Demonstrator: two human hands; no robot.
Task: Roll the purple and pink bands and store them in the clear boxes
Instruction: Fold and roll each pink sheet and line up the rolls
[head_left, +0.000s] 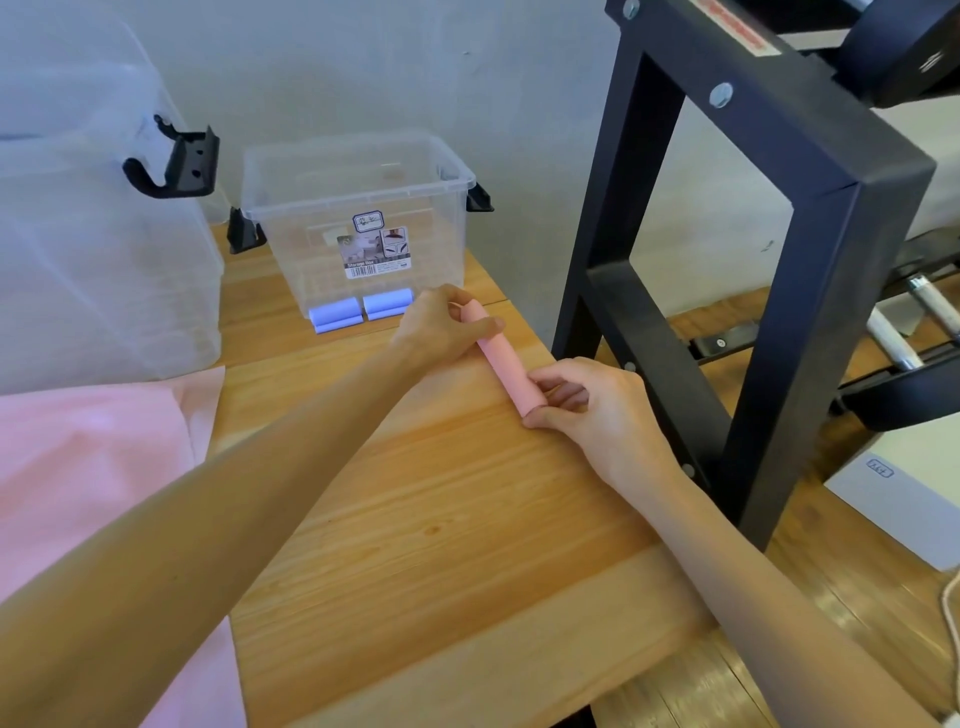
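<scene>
A rolled pink band lies on the wooden table near its right edge. My left hand grips the far end of the roll, thumb over the top. My right hand pinches the near end, fingers curled at the roll's opening. Two purple rolled bands lie side by side in the bottom of a small clear box standing open at the back of the table.
A large clear box with a black latch stands at the back left. Pink fabric lies at the left. A black metal frame rises close to the table's right edge, with a white box beyond it.
</scene>
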